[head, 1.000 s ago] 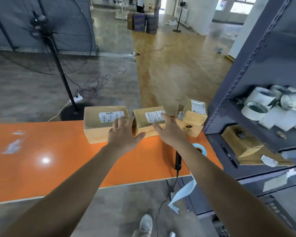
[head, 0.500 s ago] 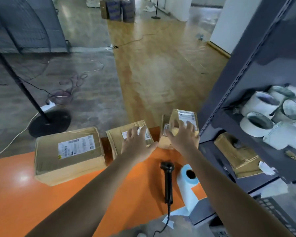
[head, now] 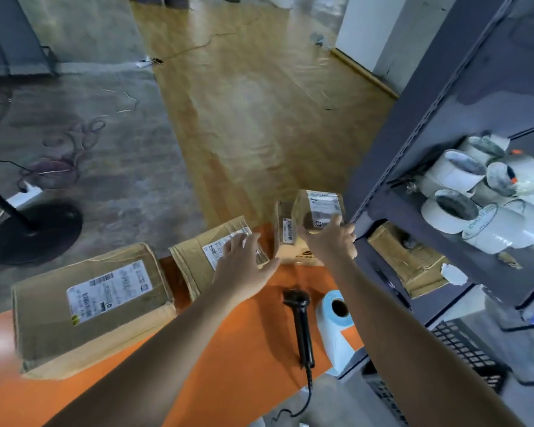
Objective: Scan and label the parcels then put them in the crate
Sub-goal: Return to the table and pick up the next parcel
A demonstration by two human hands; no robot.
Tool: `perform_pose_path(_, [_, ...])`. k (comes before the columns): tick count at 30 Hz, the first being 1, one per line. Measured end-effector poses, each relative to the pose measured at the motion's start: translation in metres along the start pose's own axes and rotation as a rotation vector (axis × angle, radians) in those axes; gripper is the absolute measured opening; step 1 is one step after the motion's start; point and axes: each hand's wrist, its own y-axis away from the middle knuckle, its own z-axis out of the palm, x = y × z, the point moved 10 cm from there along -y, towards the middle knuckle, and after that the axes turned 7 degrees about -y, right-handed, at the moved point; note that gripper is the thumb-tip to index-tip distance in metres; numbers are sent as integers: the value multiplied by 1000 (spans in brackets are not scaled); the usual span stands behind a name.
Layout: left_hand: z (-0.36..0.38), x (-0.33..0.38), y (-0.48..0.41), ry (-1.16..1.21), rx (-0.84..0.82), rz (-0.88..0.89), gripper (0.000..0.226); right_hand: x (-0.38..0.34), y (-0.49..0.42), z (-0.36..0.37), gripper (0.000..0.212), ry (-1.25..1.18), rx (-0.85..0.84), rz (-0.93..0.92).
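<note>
- Big parcel (head: pixel 90 306) lies flat at 9 o'clock on the bench (head: pixel 244 365), label up, probably so its barcode can be read without turning it.
- Middle parcel (head: pixel 195 263) sits at 11 o'clock, also label up. The left hand (head: pixel 244 269) rests on it with fingers straight and spread, pressing rather than gripping, likely to steady it.
- Scanner (head: pixel 301 328) lies untouched at 5 o'clock of that hand, cable end toward the person, so scanning looks not yet begun.
- Small parcel (head: pixel 319 208) stands at 1 o'clock, stacked on another box. The right hand (head: pixel 330 241), apart from the left, lays straight fingers against its near face with nothing clamped.
- Label roll (head: pixel 335 322) sits at 3 o'clock of the scanner, its strip hanging over the bench edge.
- Crate (head: pixel 469 352) waits low at 4 o'clock beside the shelf (head: pixel 413 118), a short reach away.
</note>
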Motion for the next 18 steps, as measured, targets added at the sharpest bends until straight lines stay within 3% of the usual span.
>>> perform_pose_path(6, [-4, -12, 8, 214, -55, -66, 72, -14, 33, -12, 94, -163, 62, -145])
perform_pose_path(13, [0, -27, 21, 708, -147, -310, 78, -27, 113, -6, 100, -88, 19, -300])
perform_pose_path(18, [27, -32, 42, 932, -287, -362, 93, -20, 155, 3, 104, -65, 27, -352])
